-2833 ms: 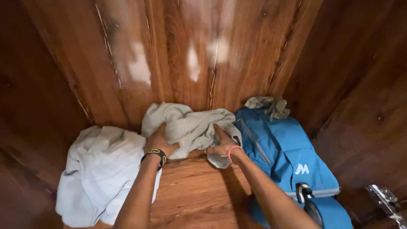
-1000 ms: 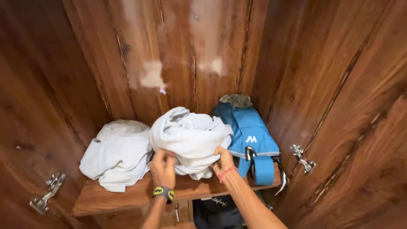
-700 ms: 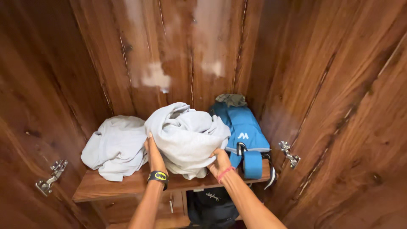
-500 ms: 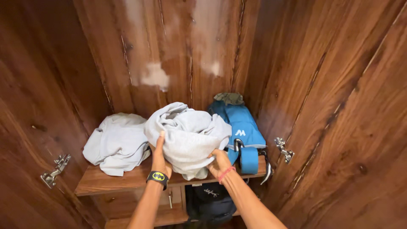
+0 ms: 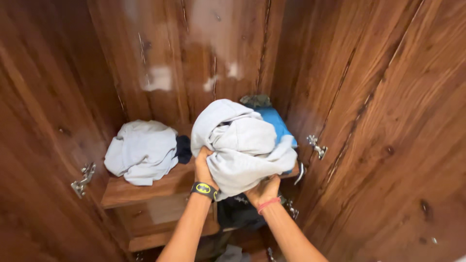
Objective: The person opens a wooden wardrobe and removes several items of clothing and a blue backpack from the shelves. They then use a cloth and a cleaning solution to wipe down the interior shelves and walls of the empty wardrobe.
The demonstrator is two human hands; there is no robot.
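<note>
In the centre of the frame, a bundle of pale grey cloth [image 5: 242,145] was held just in front of a wooden wardrobe shelf [image 5: 145,189]. The left hand [image 5: 205,167] clasped its left side; the right hand [image 5: 263,188] cupped it underneath. Judged mid-lift; the load needed steady support from both hands. Another pale heap [image 5: 141,151] lay on the shelf at left.
</note>
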